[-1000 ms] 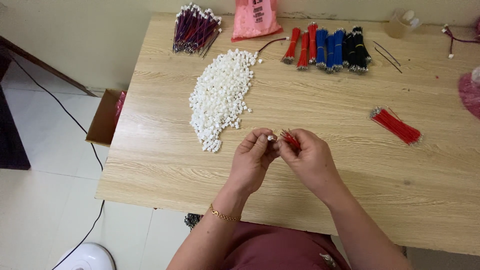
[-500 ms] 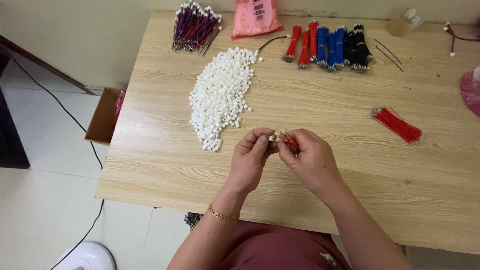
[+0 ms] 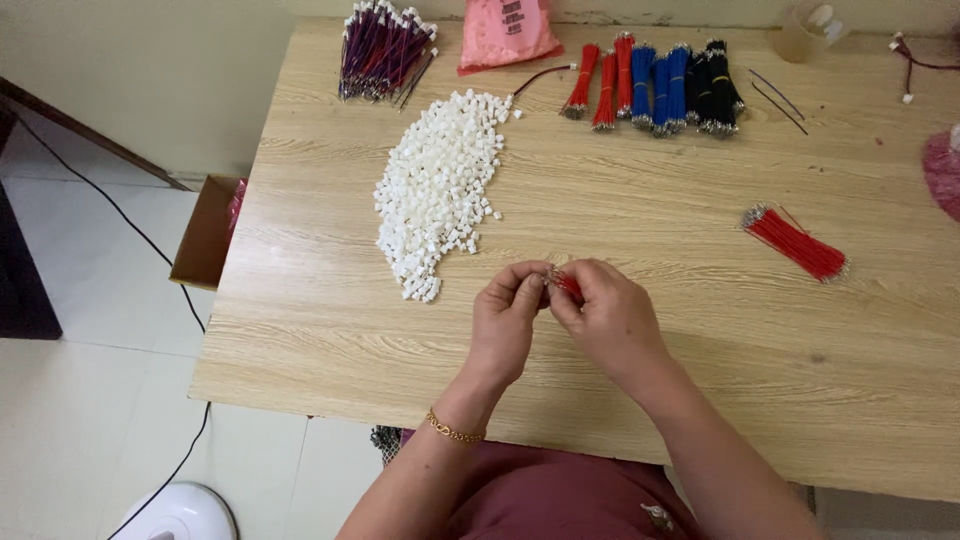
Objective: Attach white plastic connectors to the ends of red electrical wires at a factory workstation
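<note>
Both hands meet mid-frame: left hand (image 3: 508, 312) and right hand (image 3: 610, 318) pinch red wires (image 3: 567, 286). White plastic connectors (image 3: 440, 187) heaped upper left, wire bundles (image 3: 655, 82) along top, wooden table (image 3: 700, 330), tiled floor (image 3: 90, 400).

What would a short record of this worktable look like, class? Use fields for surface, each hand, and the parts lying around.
Surface: light wooden table
Left hand: pinches the end of the red wires at their tips
Right hand: grips the red wires, touching the left hand
Nearest parts: heap of white plastic pieces, left of the hands
Right side: loose red wire bundle
Far edge: red, blue and black wire bundles; purple wire bundle; pink bag
</note>
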